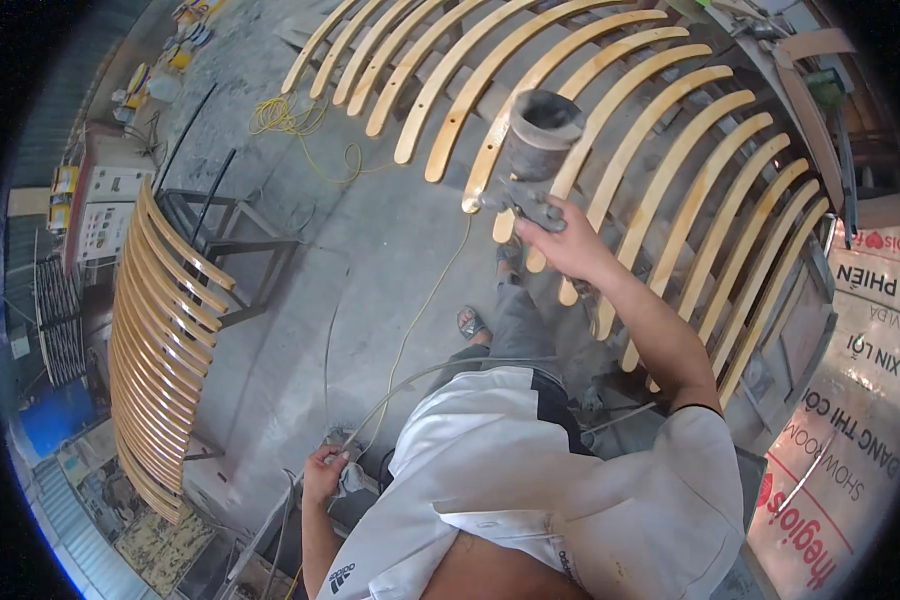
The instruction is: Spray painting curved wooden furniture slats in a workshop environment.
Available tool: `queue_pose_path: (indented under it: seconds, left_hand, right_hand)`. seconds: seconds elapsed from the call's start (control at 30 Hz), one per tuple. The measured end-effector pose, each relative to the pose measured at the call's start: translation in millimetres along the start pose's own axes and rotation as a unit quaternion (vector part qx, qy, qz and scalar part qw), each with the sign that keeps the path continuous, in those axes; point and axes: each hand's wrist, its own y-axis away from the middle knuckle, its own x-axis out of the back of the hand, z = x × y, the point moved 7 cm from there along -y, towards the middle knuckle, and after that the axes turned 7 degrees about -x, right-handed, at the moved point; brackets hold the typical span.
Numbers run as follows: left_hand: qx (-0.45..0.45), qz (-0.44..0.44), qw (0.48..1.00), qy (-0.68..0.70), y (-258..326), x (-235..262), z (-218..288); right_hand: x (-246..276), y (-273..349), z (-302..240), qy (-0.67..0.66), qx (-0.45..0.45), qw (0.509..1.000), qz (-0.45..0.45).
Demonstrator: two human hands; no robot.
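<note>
My right hand [568, 242] is closed round the grip of a spray gun [532, 205], which has a dark, grimy cup [544, 135] on top. The gun is over a row of curved, pale wooden slats [610, 130], several with small dark holes. Down at the lower left, my left hand [323, 472] has its fingers curled round a thin hose [375, 408]. The hose runs up across the front of my white shirt [480, 420] toward my right side. A whitish bunched thing [352, 478] shows beside the left hand; what it is I cannot make out.
More curved, glossy slats [165, 370] stand stacked at the left, near a dark metal frame [245, 245]. A yellow cord [288, 118] lies coiled on the grey floor [370, 260], one length trailing toward me. Printed sheeting [840, 400] covers the right side.
</note>
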Motion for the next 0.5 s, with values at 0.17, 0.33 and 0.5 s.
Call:
queue_pose_path:
  seconds: [0.17,0.33,0.5]
  left_hand:
    - [0.035,0.037,0.998,0.032,6.4,11.5,11.9]
    - [-0.016,0.068,0.997,0.011,6.8,29.9,42.9]
    - [0.044,0.030,0.999,0.013,-7.4,38.1,147.3]
  right_hand:
    - [13.3,-76.8,-25.8,0.069,0.116,0.987,0.083]
    - [61.9,-145.6,-55.6,0.046,0.115,0.986,0.109]
    - [138.6,-226.5,-61.8,0.008,0.124,0.976,0.180]
